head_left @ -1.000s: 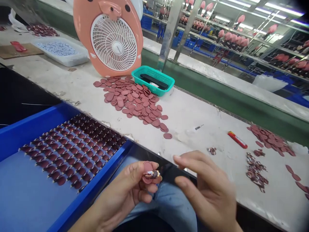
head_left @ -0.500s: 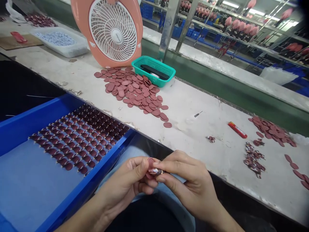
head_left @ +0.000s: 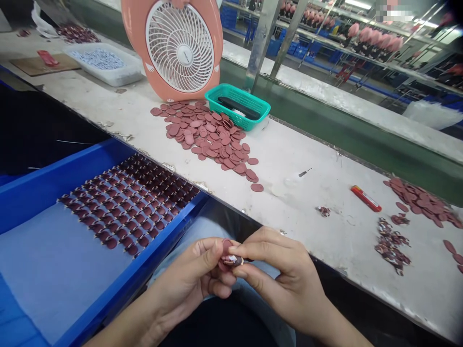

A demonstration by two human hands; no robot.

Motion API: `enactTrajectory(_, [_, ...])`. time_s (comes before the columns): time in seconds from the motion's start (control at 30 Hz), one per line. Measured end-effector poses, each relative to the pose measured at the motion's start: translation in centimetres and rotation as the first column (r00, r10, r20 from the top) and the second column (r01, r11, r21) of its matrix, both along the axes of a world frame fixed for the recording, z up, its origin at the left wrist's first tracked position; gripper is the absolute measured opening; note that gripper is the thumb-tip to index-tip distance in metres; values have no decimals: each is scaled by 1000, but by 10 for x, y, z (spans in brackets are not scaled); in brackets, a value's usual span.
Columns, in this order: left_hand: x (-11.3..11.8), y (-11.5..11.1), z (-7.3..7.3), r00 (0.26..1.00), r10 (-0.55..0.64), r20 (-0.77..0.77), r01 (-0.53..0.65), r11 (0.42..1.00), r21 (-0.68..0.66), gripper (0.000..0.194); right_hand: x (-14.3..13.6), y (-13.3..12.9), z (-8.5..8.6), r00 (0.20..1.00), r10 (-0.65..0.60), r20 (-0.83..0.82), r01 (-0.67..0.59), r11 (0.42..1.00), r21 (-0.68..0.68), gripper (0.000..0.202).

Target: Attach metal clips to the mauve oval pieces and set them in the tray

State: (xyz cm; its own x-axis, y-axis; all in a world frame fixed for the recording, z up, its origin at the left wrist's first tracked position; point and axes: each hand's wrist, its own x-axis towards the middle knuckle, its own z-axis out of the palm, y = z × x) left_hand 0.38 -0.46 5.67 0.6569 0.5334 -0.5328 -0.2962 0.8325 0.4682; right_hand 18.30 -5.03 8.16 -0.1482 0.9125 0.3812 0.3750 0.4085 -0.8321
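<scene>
Above my lap, my left hand point(head_left: 202, 270) pinches a small dark red piece point(head_left: 231, 260) with a rounded reddish disc and a white patch. The fingertips of my right hand point(head_left: 280, 270) grip the same piece from the right. Reddish oval discs point(head_left: 217, 140) lie in a heap on the bench beyond my hands. To the left, a blue tray point(head_left: 32, 193) holds rows of dark red pieces point(head_left: 126, 202) on a pale sheet.
An orange fan point(head_left: 141, 43) and a green basket point(head_left: 238, 120) stand behind the heap. On the right lie a red lighter-like object point(head_left: 366, 198), dark red pieces point(head_left: 392, 246), more discs point(head_left: 421, 200) and a small pointed tool point(head_left: 305, 172). A white tray point(head_left: 108, 72) stands farther left.
The bench and tray have shifted slightly right in the view. Both hands hold the small piece much as before, with only a slight shift of the fingers.
</scene>
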Motion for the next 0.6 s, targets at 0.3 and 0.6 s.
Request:
enactTrajectory(0.3, [-14,3,-17,990,133,-45,-127,986,111,57,-14,6,-14,977,-164,133,144,978,152,31])
enactTrajectory(0.6, [-28,2,-24,826,547,-132,-451,784,427,23,-59,35,-54,834,-395,385,131,820,557,35])
